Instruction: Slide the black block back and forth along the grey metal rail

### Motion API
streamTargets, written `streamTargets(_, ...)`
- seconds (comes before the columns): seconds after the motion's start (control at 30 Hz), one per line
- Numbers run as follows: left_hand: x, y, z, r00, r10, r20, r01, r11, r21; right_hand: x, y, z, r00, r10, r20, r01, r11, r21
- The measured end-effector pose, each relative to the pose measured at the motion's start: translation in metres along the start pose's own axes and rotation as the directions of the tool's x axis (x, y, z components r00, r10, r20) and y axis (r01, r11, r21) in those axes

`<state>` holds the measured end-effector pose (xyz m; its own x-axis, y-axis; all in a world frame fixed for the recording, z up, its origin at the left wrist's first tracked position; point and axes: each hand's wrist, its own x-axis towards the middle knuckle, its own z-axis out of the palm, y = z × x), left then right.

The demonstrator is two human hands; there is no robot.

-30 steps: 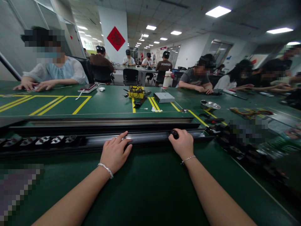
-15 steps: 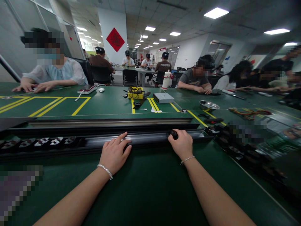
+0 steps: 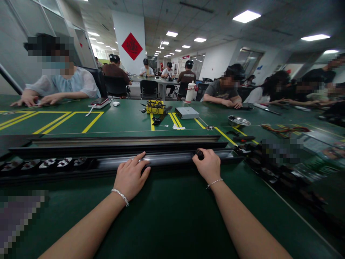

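Observation:
A long black channel rail (image 3: pixel 169 159) lies crosswise on the green table in front of me. My left hand (image 3: pixel 131 176) rests on its near edge, fingers spread, holding nothing. Farther right, my right hand (image 3: pixel 209 164) has its thumb and fingers closed around a small black part (image 3: pixel 199 154) over the rail's groove; most of that part is hidden by the fingers. At the left end of the rail, several black modules with silvery faces (image 3: pixel 64 162) sit in a row inside the groove.
Behind the rail lies another long strip (image 3: pixel 126 140). Several dark parts (image 3: pixel 283 180) are strung along the right side. A metal bowl (image 3: pixel 239 121), a grey box (image 3: pixel 187 113) and a yellow box with cables (image 3: pixel 155 107) stand beyond. Co-workers sit across the table.
Both of my hands stay in the same places on the rail. The view has shifted very slightly; a co-worker's hand at the far left has moved a little.

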<state>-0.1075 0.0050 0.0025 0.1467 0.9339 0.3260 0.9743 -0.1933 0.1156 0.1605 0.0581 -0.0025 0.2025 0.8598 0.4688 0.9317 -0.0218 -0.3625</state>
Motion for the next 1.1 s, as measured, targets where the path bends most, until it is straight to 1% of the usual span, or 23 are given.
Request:
streamTargets(0.43, 0.0006, -0.0001, -0.0002, 1.000, 0.000, -0.004, 0.000, 1.000, -0.013, 0.0004, 0.0010, -0.0010, 1.000, 0.003, 0.007, -0.003, 1.000, 0.018)
streamTargets(0.77, 0.0004, 0.0004, -0.0012, 1.000, -0.010, 0.005, 0.010, 1.000, -0.015, 0.0012, 0.0035, 0.0024, 1.000, 0.001, -0.014, -0.001, 1.000, 0.007)
streamTargets(1.1, -0.0005, -0.0002, 0.0001, 1.000, -0.002, -0.001, 0.002, 1.000, -0.011, 0.0018, 0.0047, 0.0013, 1.000, 0.015, -0.018, -0.015, 1.000, 0.007)
